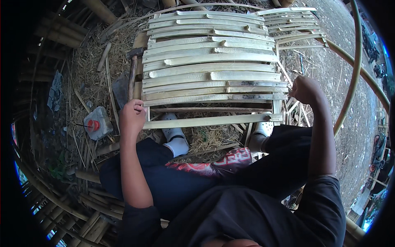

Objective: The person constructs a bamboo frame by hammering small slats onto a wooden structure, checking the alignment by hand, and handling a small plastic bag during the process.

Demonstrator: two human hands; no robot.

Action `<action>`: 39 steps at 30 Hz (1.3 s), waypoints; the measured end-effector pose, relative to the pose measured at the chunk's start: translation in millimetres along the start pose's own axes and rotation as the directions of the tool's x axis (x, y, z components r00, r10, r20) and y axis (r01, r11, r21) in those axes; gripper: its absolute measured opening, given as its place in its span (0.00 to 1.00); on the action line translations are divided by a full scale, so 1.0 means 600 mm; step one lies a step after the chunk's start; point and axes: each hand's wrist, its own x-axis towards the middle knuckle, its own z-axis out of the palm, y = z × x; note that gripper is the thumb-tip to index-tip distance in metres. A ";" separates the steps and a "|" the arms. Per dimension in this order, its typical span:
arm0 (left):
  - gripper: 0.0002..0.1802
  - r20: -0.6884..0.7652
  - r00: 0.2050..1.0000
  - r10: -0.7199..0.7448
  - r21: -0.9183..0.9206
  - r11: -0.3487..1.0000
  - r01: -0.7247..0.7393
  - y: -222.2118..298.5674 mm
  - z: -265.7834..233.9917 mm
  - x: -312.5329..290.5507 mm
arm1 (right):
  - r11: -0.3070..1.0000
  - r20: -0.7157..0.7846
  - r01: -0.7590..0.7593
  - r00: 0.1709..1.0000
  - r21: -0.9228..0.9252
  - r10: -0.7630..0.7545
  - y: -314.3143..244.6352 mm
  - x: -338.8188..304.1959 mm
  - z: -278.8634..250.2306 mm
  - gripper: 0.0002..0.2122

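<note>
Head view: pale slatted panel [218,58] lies centre, ahead of the wearer's knees. Left hand [133,115] at its near-left corner, fingers bent at the slat ends; right hand [305,90] curled at its right edge, near part. Whether either grasps a slat: cannot tell. Hammer [132,78] along the panel's left side. Left, near: pale boxy container [103,130] with round red part [94,125]; contents indiscernible.

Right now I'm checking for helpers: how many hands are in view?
2: left hand by the left edge of the slat panel, right hand by its right edge. No others show.
</note>
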 end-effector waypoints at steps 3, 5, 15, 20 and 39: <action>0.16 0.001 1.000 0.001 0.026 1.000 -0.001 -0.006 0.001 0.006 | 0.999 0.069 0.047 0.996 0.016 -0.048 0.003 0.008 0.028 0.10; 0.16 -0.010 1.000 -0.005 0.042 0.999 0.005 -0.008 0.003 0.009 | 0.999 0.044 0.044 0.998 -0.001 -0.044 0.001 0.005 0.046 0.11; 0.13 -0.045 0.999 -0.026 0.105 0.994 0.031 0.000 0.010 0.010 | 0.991 0.099 0.030 0.995 -0.131 -0.017 -0.003 0.012 0.092 0.11; 0.12 -0.070 0.998 -0.009 0.129 0.991 0.018 -0.008 0.007 0.011 | 0.990 0.073 0.107 0.992 -0.093 -0.101 -0.010 0.008 0.085 0.10; 0.09 0.536 0.698 0.475 -0.390 0.872 -0.295 0.239 0.040 -0.147 | 0.821 -0.341 -0.003 0.909 0.570 0.240 0.195 -0.270 -0.080 0.11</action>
